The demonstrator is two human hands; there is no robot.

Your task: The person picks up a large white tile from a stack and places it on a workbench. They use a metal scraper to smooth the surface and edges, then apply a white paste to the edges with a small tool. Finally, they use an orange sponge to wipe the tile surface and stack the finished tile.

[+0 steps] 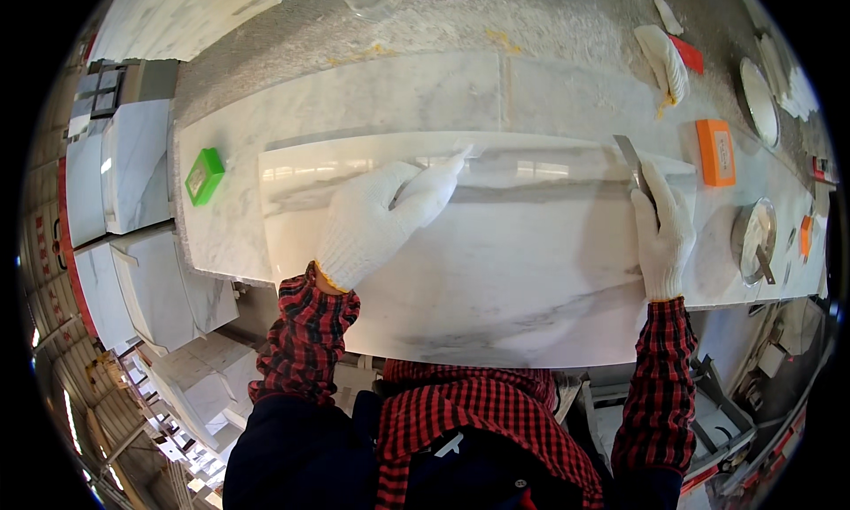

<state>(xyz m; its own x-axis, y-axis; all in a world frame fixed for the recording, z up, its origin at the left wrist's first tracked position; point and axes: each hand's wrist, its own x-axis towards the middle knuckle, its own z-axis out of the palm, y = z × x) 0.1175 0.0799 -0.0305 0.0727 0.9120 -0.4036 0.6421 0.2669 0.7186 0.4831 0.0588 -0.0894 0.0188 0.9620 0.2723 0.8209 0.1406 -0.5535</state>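
A glossy white marble-look slab [496, 271] with grey veins lies before me, its near edge against my waist. My left hand [372, 218], in a white knit glove, rests over the slab's left half. Its thumb and fingers come together near the far edge; a small whitish bit shows at their tips, too unclear to name. At the slab's right edge my gloved right hand [664, 235] grips a flat metal scraper [628, 154], whose blade points away from me over the far right corner.
A green box [204, 176] stands on the pale stone worktop [425, 94] at left, an orange box [714, 152] at right. Near the orange box sits a metal bowl [753, 240] of pale paste with a blade in it. A spare white glove [662, 63] lies farther back.
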